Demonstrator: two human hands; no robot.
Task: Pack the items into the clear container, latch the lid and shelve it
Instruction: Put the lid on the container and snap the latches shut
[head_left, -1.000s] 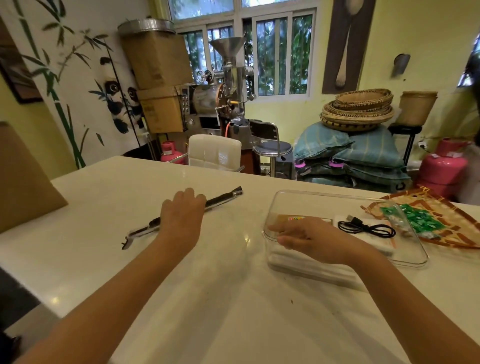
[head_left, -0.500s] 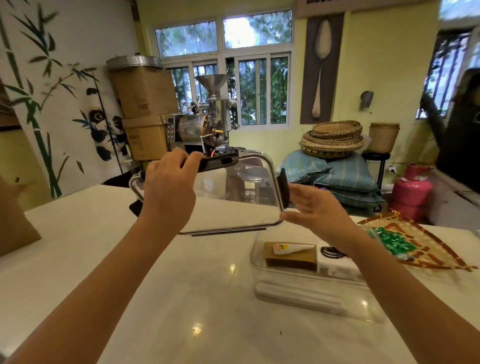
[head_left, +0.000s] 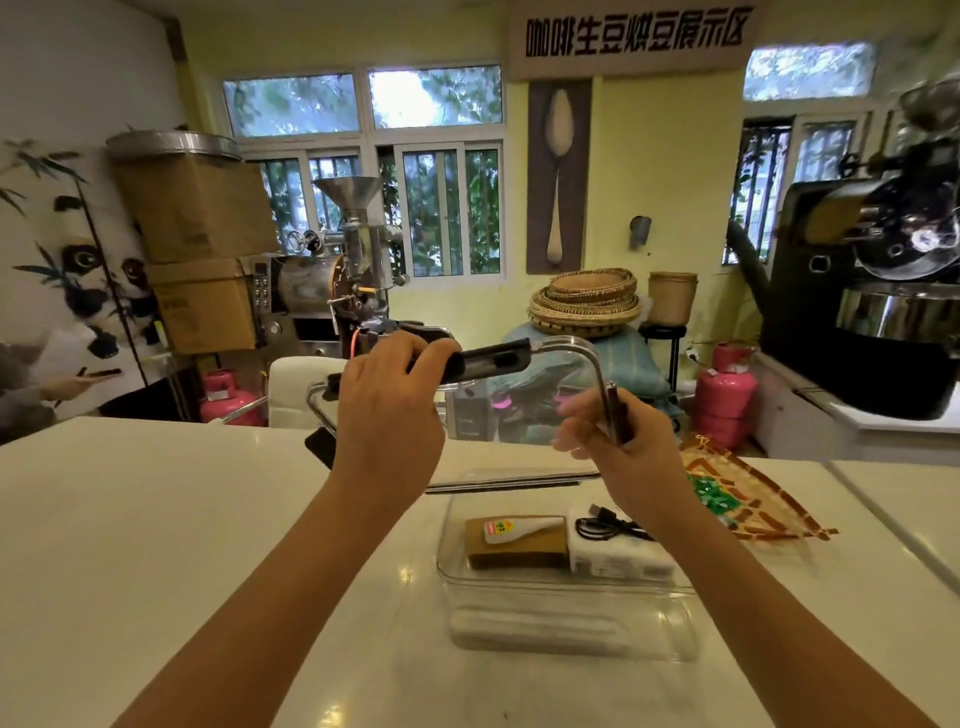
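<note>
Signage (head_left: 634, 32) high beyond the hands reads 咖啡生豆烘豆展示区. Below them the clear container (head_left: 566, 608) sits on the white table (head_left: 156, 519), a coffee roaster (head_left: 332, 280) behind. Left hand (head_left: 387, 415) and right hand (head_left: 618, 441) grip the clear lid (head_left: 566, 348), tilted steeper than half a second ago.

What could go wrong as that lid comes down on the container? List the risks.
1. The black cable lies loosely coiled on the white box near the container rim; it could get pinched under the lid.
2. Both hands, left and right, grip the lid at its black latches; fingers may get caught when seating it.
</note>
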